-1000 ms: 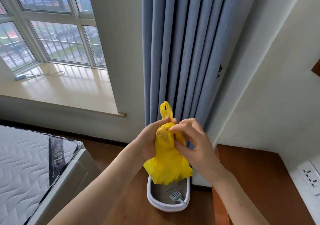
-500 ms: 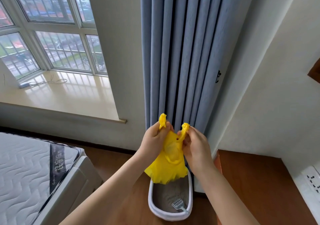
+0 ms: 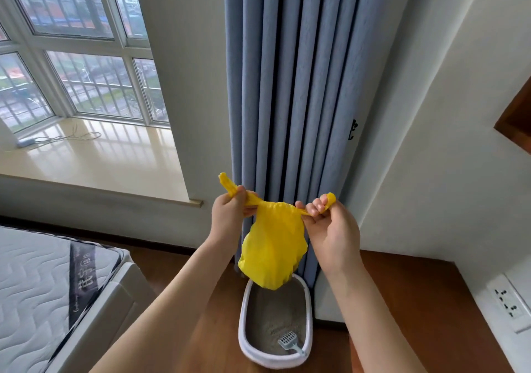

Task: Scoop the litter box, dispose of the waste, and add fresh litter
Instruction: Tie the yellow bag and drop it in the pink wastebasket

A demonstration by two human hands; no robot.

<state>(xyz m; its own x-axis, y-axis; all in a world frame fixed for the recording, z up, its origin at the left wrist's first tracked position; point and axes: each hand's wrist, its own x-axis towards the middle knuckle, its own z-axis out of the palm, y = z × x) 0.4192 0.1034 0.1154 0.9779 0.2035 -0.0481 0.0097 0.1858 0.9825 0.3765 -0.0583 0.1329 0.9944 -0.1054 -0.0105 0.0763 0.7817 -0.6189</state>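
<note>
Mattress [image 3: 34, 295] — dark fabric label band [image 3: 83, 283] on its top surface carries pale Chinese characters plus a smaller cursive line beneath; both too blurred and skewed to read. Wall socket plate [image 3: 507, 303] shows only pin holes — no marking legible. No other text, brand or number readable.

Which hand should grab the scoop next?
Probably the right hand. The scoop lies at the right of the litter box, below that arm. Both hands now pinch the yellow bag; the left hand could keep it.
</note>
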